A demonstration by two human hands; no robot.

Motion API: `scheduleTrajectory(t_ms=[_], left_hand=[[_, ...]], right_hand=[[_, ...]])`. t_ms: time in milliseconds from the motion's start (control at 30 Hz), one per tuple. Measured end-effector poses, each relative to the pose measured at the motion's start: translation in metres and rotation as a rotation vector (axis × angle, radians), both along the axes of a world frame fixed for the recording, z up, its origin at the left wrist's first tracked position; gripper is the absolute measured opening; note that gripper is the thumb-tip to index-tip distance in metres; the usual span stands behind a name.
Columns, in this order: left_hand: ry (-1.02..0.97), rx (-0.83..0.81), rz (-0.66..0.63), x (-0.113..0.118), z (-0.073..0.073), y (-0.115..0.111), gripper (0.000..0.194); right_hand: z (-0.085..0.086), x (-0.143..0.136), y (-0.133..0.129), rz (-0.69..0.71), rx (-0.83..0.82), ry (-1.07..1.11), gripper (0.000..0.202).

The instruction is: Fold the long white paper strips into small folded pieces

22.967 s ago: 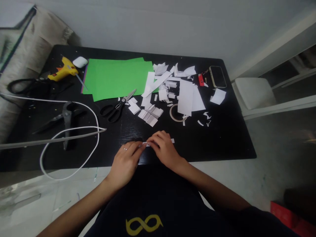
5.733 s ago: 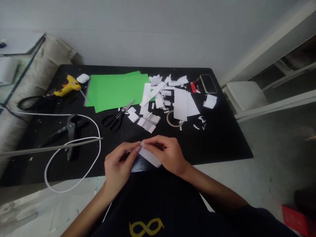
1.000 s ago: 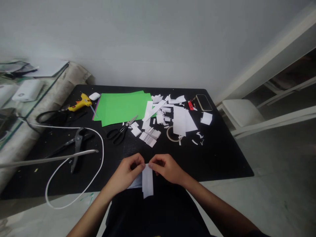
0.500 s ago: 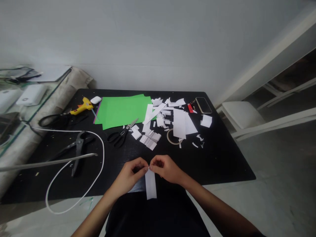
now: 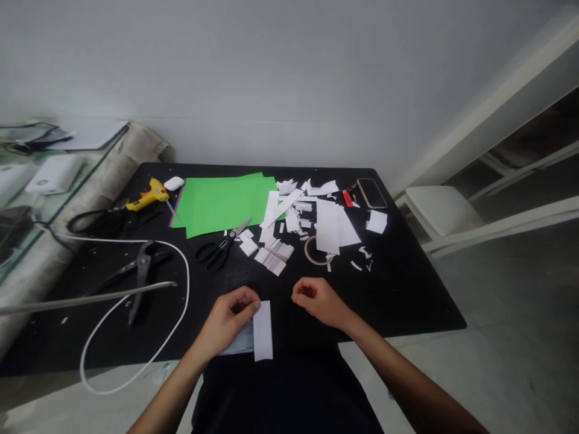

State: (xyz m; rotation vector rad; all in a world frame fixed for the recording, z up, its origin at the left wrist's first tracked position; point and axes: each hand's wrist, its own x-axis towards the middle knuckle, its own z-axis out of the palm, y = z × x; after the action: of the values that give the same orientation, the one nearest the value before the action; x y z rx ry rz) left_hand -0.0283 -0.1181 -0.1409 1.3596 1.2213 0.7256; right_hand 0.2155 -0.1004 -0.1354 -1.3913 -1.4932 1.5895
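Left hand (image 5: 228, 318) pinches white strip (image 5: 263, 331); right hand (image 5: 323, 301) held apart

At the lower centre of the frame, the strip hangs from the left hand, whose thumb and fingertips are closed on its upper left corner. The strip's lower end overlaps the near edge of the black table (image 5: 362, 307). Just right of centre, the right hand is curled, fingertips drawn in near the thumb; whether it pinches anything is too small to tell.

Mid-frame, above the hands, lie open scissors (image 5: 225, 243), white scraps (image 5: 274, 258) and a tape roll (image 5: 307, 256) partly under a sheet (image 5: 328, 226). Green paper (image 5: 221, 208) spreads upper left of centre, beside a yellow glue gun (image 5: 147, 196) and a white case (image 5: 174, 183). A phone (image 5: 371, 193) lies right of centre, near a red item (image 5: 347, 198). At lower left, a white cable (image 5: 187, 289) loops around part of a dark tool (image 5: 143, 265).
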Motion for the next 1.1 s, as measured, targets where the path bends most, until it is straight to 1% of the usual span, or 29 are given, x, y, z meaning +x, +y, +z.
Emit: scheduleTrajectory(t_ms=[67,133,267,367,467,533,633,700,767,900,967,1033,1100], left_hand=[[0.007,0.0,-0.02,0.001,0.0,0.0,0.026],[0.008,0.005,-0.037,0.004,0.0,-0.001,0.024],[-0.011,-0.007,-0.049,0.008,0.002,-0.004,0.026],[-0.001,-0.025,-0.075,0.007,0.001,-0.006,0.027],[0.001,-0.038,-0.088,0.001,-0.004,-0.005,0.024],[-0.006,-0.038,-0.063,-0.008,-0.007,-0.003,0.022],[-0.003,-0.012,0.068,-0.027,-0.008,0.002,0.024],[0.008,-0.018,0.122,-0.033,-0.007,0.004,0.027],[0.034,-0.024,0.108,-0.03,-0.004,0.003,0.029],[0.022,0.01,-0.022,-0.002,-0.001,-0.003,0.027],[0.025,0.01,-0.046,0.009,-0.002,-0.005,0.029],[0.022,0.005,-0.06,0.012,-0.004,-0.007,0.03],[0.018,0.004,-0.082,0.011,-0.005,-0.008,0.031]], right_hand=[[0.001,-0.005,-0.003,-0.003,0.003,0.04,0.015],[0.002,-0.014,-0.006,0.037,0.025,0.076,0.018],[0.002,-0.029,-0.01,0.085,0.062,0.074,0.015],[0.002,-0.031,-0.011,0.11,0.057,0.064,0.014],[0.002,-0.026,-0.01,0.123,0.069,0.038,0.012],[0.002,-0.018,-0.008,0.095,0.086,0.025,0.011],[0.002,-0.004,-0.004,-0.004,0.085,0.016,0.014],[0.003,0.0,-0.003,-0.019,0.057,0.019,0.016],[0.003,-0.003,-0.004,-0.002,0.033,0.04,0.016],[0.002,-0.021,-0.008,0.042,0.015,0.08,0.014],[0.002,-0.027,-0.01,0.049,0.018,0.079,0.015],[0.001,-0.028,-0.011,0.062,0.018,0.074,0.016],[0.001,-0.025,-0.011,0.084,0.01,0.07,0.016]])
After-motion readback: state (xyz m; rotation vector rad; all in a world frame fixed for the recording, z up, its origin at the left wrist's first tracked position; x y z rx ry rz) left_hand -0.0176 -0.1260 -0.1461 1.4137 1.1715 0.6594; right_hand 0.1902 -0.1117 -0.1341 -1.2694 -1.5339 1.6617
